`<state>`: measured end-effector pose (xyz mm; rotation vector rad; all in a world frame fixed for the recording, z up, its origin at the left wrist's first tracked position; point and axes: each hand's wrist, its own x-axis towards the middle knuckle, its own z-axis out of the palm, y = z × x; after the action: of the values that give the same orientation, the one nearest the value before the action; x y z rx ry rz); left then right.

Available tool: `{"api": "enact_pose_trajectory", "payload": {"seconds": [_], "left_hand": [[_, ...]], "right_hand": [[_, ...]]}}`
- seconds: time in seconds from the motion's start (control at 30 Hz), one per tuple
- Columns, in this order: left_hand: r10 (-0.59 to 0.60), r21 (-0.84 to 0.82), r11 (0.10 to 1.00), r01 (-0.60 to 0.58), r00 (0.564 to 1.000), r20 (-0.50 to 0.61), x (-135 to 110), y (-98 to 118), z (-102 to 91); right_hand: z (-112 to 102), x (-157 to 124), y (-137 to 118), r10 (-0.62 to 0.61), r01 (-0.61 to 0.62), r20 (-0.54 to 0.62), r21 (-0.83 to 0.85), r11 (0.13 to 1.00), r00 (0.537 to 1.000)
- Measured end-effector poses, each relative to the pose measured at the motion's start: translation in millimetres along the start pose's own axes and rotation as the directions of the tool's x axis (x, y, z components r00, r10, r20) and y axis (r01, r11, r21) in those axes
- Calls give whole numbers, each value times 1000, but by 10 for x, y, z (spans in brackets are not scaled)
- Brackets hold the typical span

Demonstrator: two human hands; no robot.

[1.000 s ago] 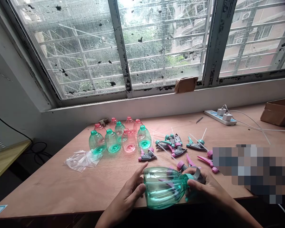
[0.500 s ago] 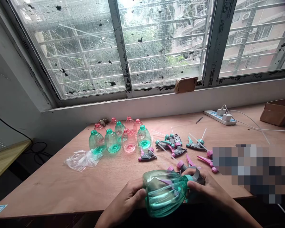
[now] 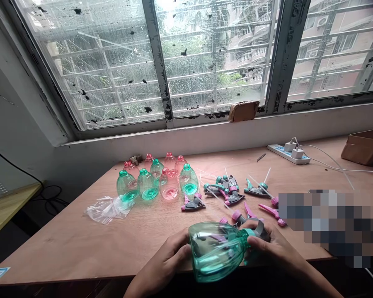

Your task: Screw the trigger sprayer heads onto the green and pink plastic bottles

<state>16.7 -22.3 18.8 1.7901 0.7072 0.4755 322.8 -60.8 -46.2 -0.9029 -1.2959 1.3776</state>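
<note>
A clear green spray bottle [image 3: 217,252] lies tilted on its side between my hands, over the table's front edge. My left hand [image 3: 172,258] grips its base end. At the neck, my right hand [image 3: 264,242] is closed around the grey and teal spray head [image 3: 259,231]; part of the head is hidden by the fingers. A pale dip tube shows through the bottle wall. Just behind the bottle lie pink and grey spray heads [image 3: 238,216]. Farther back is a pile of grey, pink and teal spray heads [image 3: 231,192] with white tubes.
Several green bottles [image 3: 147,186] and red bottles [image 3: 168,186] stand open-necked at the back left, beside clear plastic bags [image 3: 108,210]. A power strip [image 3: 288,154] with plugs and a cardboard box [image 3: 365,147] sit at the back right. A blurred patch covers the right side.
The green bottle has shifted very slightly right and turned a little, with both hands still on it. The things on the table have not moved.
</note>
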Motion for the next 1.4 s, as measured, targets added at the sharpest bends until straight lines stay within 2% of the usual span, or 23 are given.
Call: {"api": "enact_pose_trajectory", "payload": {"seconds": [0.13, 0.33, 0.43, 0.6, 0.8, 0.93, 1.0, 1.13, 1.3, 1.4], "left_hand": [[6, -28, 1000, -5, 999, 50, 12, -43, 6], [4, -74, 997, -14, 992, -128, -12, -140, 27], [-16, -88, 996, 8, 996, -88, -20, -101, 32], [-22, 14, 1000, 23, 998, -62, -24, 14, 20], [-48, -9, 999, 48, 997, 60, -3, -44, 25], [15, 10, 1000, -14, 990, -138, 14, -122, 52], [23, 6, 1000, -22, 980, -198, 8, -159, 52], [-8, -27, 1000, 4, 986, -164, -19, -184, 44], [20, -10, 1000, -22, 986, -167, -14, -95, 51], [6, 3, 1000, -6, 995, -103, 2, -29, 40]], "right_hand": [[-12, -3, 32, 13, -13, 1, 14, 1000, 1000], [-10, 6, 28, 36, -36, -5, 18, 999, 999], [-2, 7, 22, 35, -35, -10, 22, 999, 999], [7, -4, 0, -3, 3, -25, -6, 1000, 1000], [14, -2, -29, 4, -4, -15, -16, 1000, 1000], [6, 4, -22, -1, 0, -41, -36, 999, 999], [3, -1, -18, 13, -14, -37, -30, 999, 999], [7, -12, -13, 16, -18, -45, -31, 999, 999], [10, -5, -19, 21, -23, -65, -40, 999, 998], [17, -4, -43, 10, -13, -65, -59, 998, 998]]}}
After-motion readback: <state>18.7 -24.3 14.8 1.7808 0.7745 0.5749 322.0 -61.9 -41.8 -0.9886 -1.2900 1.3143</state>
